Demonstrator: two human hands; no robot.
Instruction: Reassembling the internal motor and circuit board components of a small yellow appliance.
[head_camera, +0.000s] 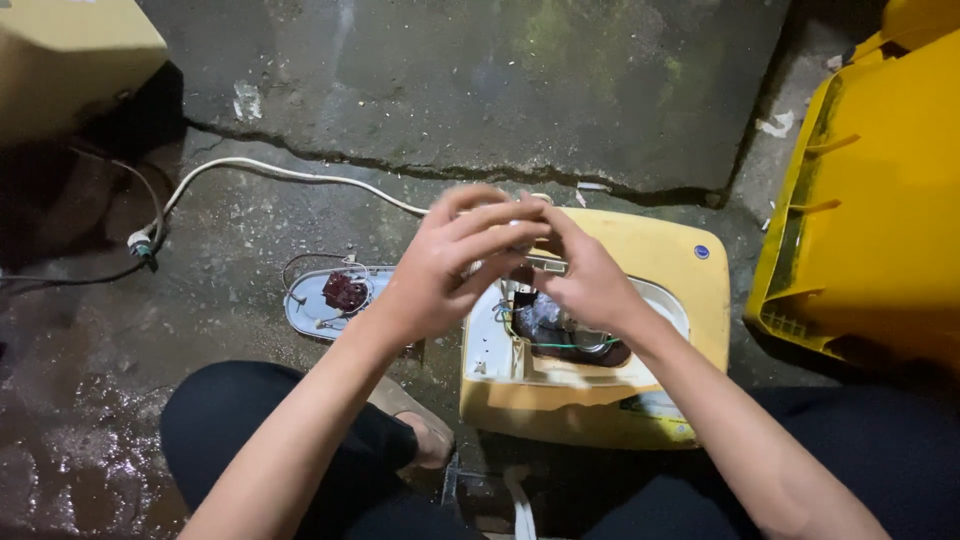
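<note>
I see both hands raised together above the yellow casing (640, 300), which lies opened on the floor. Left hand (450, 265) curls its fingers over a small pale part (545, 262); right hand (590, 275) pinches it. The part is mostly hidden and blurred.
</note>
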